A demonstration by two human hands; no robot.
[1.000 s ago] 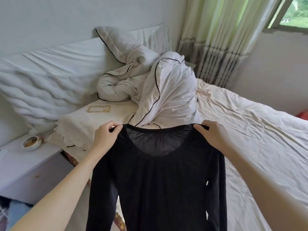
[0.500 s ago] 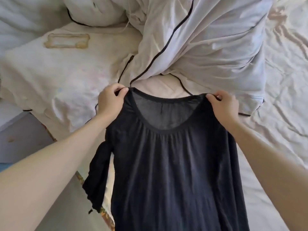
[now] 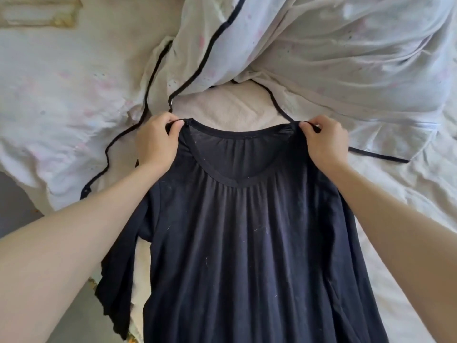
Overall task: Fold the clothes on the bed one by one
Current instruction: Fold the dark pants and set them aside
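Observation:
A black long-sleeved top (image 3: 247, 243) with a gathered scoop neckline lies front up on the cream bed sheet (image 3: 408, 206), running down out of the frame. My left hand (image 3: 155, 139) pinches its left shoulder at the neckline. My right hand (image 3: 326, 142) pinches the right shoulder the same way. The left sleeve (image 3: 116, 280) hangs over the bed's near left edge; the right sleeve lies folded under my right forearm.
A crumpled white duvet (image 3: 333, 50) with black piping is heaped just beyond the neckline and spreads left over a pale pillow (image 3: 61, 95). The bed's left edge and grey floor (image 3: 14, 214) show at lower left.
The view has tilted down from the room to the bed. Both hands have lowered the held-up top onto the sheet, keeping their pinch on the shoulders.

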